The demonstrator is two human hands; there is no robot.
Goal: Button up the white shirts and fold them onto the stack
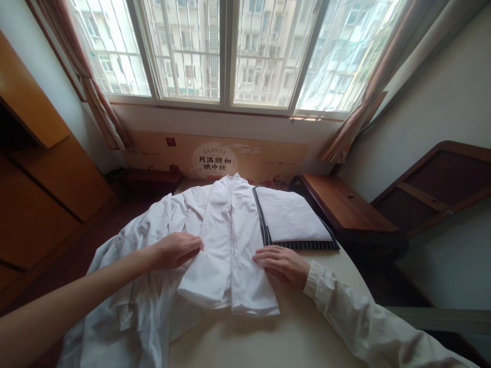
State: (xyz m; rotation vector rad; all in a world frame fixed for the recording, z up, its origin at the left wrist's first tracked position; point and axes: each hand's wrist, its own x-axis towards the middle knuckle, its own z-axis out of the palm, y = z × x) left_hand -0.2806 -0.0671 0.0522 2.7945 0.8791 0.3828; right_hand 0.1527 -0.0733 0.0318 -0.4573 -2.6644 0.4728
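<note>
A white garment [215, 245] with a long opening down its middle lies on the cream table, its hem towards me. My left hand [178, 249] is at its left edge, fingers closed together on the fabric. On the opposite edge rests my right hand [283, 263], fingers stretched out over the cloth; its thumb is hidden. To the right lies a folded white cloth [295, 214] on top of a black striped cloth [307, 245]. Loose, crumpled white fabric [130, 286] spreads along the left side and hangs over the table's edge.
The cream table [238, 342] has a rounded edge. A wooden desk [345, 202] stands at the right, and a wooden chair back or panel [437, 186] leans beyond it. Wooden cabinets [53, 194] line the left. Barred windows [226, 51] and curtains [102, 107] are ahead.
</note>
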